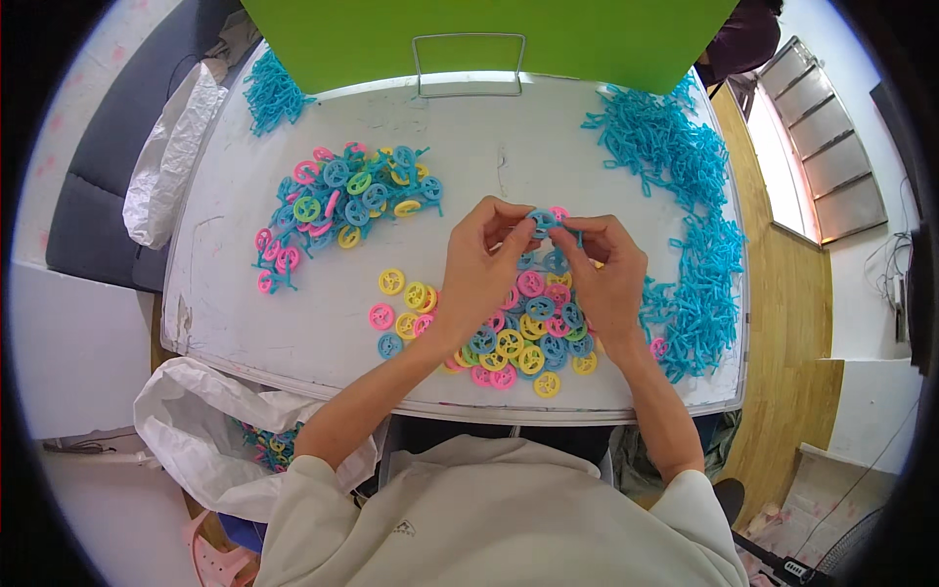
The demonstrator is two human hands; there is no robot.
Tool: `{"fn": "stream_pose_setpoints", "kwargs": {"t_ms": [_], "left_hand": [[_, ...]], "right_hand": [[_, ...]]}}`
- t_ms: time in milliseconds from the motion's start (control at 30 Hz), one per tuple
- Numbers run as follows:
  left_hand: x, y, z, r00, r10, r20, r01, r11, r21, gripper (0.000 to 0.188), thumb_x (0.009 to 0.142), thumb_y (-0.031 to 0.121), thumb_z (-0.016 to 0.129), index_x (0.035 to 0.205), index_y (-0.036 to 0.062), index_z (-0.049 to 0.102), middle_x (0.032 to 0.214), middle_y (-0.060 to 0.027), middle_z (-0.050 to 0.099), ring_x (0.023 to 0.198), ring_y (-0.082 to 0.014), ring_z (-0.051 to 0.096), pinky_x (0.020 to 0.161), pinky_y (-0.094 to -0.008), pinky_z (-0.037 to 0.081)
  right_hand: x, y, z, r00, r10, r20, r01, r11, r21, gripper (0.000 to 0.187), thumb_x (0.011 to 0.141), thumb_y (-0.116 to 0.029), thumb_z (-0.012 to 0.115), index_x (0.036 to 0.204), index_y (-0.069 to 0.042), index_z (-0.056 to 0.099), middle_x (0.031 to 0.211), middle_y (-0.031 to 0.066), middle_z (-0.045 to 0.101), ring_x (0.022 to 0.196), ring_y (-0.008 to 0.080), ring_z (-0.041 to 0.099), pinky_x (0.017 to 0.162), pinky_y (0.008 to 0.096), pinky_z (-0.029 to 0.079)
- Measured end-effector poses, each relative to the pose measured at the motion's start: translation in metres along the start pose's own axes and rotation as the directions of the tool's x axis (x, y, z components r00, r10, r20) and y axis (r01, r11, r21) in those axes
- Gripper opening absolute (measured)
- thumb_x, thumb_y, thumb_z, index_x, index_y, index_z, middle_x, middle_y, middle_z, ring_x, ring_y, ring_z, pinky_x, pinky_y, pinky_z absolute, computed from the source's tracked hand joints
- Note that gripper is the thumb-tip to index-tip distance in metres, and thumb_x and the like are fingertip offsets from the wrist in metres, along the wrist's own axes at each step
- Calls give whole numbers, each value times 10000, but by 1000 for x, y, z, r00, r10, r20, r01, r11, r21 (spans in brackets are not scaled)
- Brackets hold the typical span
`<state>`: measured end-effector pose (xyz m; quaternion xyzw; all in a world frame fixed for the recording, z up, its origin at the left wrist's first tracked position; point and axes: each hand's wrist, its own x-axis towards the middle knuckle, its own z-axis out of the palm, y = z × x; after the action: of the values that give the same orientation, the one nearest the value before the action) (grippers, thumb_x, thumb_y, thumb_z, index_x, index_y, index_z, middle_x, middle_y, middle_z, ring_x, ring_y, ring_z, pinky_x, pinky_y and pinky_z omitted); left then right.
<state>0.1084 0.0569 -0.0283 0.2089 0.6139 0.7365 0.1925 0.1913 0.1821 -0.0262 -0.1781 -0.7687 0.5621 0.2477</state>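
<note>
Above the middle of the white table (293, 338), my two hands meet at a light blue spoked plastic wheel (541, 223). My left hand (477, 269) is closed, pinching the wheel at its fingertips. Close against it, my right hand (611, 274) is closed on a small blue plastic stick (577, 235), mostly covered by the fingers. A pink wheel (558, 212) shows just behind the held one. Below my hands lies a loose heap of pink, yellow, blue and green wheels (509, 342). Farther left is a pile of wheels with blue sticks on them (342, 201).
Loose blue sticks (699, 293) cover the table's right side, with another heap (274, 93) at the far left corner. A green panel (577, 39) with a wire frame (469, 94) stands at the back. An open white sack (196, 411) holding colourful pieces sits lower left.
</note>
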Motion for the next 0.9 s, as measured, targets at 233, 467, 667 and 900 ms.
{"fn": "stream_pose_setpoints", "kwargs": {"t_ms": [233,467,667,900], "left_hand": [[15,7,-21,990,89,-111,-95,994,-49,145,933,88,554,1023,-20,589,921,-81,637,763,-127,638,694,-266,539],[42,38,-79,781,514,-355,-236,769,594,164,933,102,559,1067,37,626,840,-69,643,672,-105,608,597,-237,457],[53,39,-110,437,872,-221,-56,271,961,214,859,24,577,1052,81,651,830,-70,615,703,-173,561,649,-311,450],[33,17,-51,892,394,223,-421,543,727,216,746,23,678,953,80,663,1007,-117,585,899,-261,547,790,-352,442]], "right_hand": [[16,-7,-23,976,-23,215,-1,994,109,313,882,28,547,1191,-17,567,930,91,693,812,101,640,705,221,510],[31,10,-89,994,-18,111,70,871,-487,290,834,-74,648,1123,-54,631,964,63,684,785,138,607,721,269,496],[22,5,-105,967,182,180,-26,769,-638,309,726,-134,763,1008,-50,671,947,86,668,827,196,607,737,319,492],[26,7,-109,890,422,175,-201,706,-679,282,691,-146,801,895,-2,670,748,62,653,765,144,601,706,279,490]]}}
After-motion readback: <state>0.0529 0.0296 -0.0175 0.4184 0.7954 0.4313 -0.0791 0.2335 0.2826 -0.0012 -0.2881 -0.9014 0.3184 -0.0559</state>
